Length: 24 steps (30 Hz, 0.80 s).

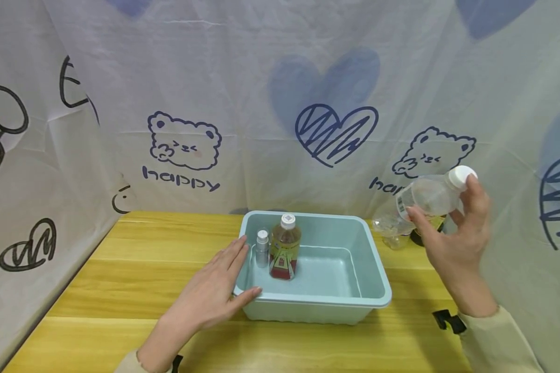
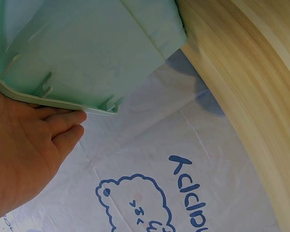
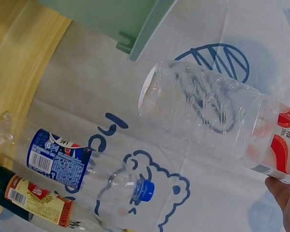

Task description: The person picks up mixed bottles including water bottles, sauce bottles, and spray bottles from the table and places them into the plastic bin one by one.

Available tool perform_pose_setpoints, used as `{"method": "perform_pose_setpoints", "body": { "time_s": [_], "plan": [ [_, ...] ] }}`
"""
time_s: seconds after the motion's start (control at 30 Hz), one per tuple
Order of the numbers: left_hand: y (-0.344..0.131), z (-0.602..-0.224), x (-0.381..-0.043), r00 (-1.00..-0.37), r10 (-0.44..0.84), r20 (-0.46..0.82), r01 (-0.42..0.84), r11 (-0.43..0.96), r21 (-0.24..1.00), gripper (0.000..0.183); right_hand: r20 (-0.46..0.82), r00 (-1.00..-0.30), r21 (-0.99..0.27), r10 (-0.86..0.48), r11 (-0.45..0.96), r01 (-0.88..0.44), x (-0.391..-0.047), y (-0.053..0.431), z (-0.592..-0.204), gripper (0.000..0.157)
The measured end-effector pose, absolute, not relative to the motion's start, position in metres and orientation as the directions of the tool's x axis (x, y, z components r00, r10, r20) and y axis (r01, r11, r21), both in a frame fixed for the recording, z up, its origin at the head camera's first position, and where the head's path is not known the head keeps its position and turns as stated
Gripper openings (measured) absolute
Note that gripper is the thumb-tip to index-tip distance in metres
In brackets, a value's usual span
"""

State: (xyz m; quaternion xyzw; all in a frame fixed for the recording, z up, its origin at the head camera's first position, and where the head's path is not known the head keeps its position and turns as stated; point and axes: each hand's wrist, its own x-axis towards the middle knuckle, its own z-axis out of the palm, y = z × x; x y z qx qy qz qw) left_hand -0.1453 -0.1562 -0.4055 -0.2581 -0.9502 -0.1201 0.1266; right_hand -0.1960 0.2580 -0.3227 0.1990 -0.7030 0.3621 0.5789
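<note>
Clear bottle (image 1: 427,196), held in the air to the right of the tub (image 1: 308,299) and higher than its rim, tilted with the base toward the tub and the white cap (image 1: 463,177) away from it; the right hand (image 1: 462,241) has it between the thumb and bent fingers, the fingertips up by the cap and the thumb against the body. No liquid shows inside, so it should be very light; the ribbed wall looks thin and would probably dent under a hard squeeze; the smooth plastic may slip a little, though it is unlikely to break; the cap and shoulder look like the firmest hold, with a soft touch along the body. The left hand (image 1: 212,290) lies on the tub's left side with fingers extended, gripping no bottle; its fingers touch the rim, and the thumb reaches over the near left corner.

Inside the tub, at its left, stand a small bottle (image 1: 262,251) and, just beside it, a juice bottle (image 1: 285,255), both upright; to the right of the tub are a blue-labelled bottle (image 3: 60,159) and a green-based bottle (image 3: 38,198), close together; the wooden table (image 1: 98,282) spreads under the tub, and a printed cloth (image 1: 261,155) hangs behind it.
</note>
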Motion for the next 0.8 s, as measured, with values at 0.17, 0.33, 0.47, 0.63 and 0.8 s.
{"method": "perform_pose_setpoints", "body": {
  "time_s": [0.17, 0.33, 0.47, 0.63, 0.8],
  "plan": [
    [-0.156, -0.405, -0.145, -0.831, 0.462, 0.310, 0.524, 0.837, 0.156, 0.093, 0.959, -0.254, -0.276, 0.129, 0.637, -0.719, -0.196, 0.248, -0.318, 0.092],
    [-0.157, -0.405, -0.145, -0.826, 0.462, 0.322, 0.528, 0.835, 0.155, 0.093, 0.958, -0.271, -0.263, 0.089, 0.644, -0.718, -0.194, 0.243, -0.313, 0.094],
    [-0.157, -0.406, -0.146, -0.824, 0.464, 0.327, 0.531, 0.833, 0.158, 0.092, 0.953, -0.299, -0.259, 0.052, 0.655, -0.710, -0.194, 0.241, -0.313, 0.096],
    [-0.156, -0.406, -0.146, -0.824, 0.464, 0.323, 0.532, 0.831, 0.163, 0.092, 0.960, -0.281, -0.226, 0.021, 0.650, -0.725, -0.199, 0.239, -0.317, 0.096],
    [-0.156, -0.405, -0.146, -0.829, 0.463, 0.312, 0.528, 0.833, 0.165, 0.092, 0.957, -0.288, -0.199, -0.032, 0.652, -0.732, -0.205, 0.237, -0.321, 0.095]
  ]
}}
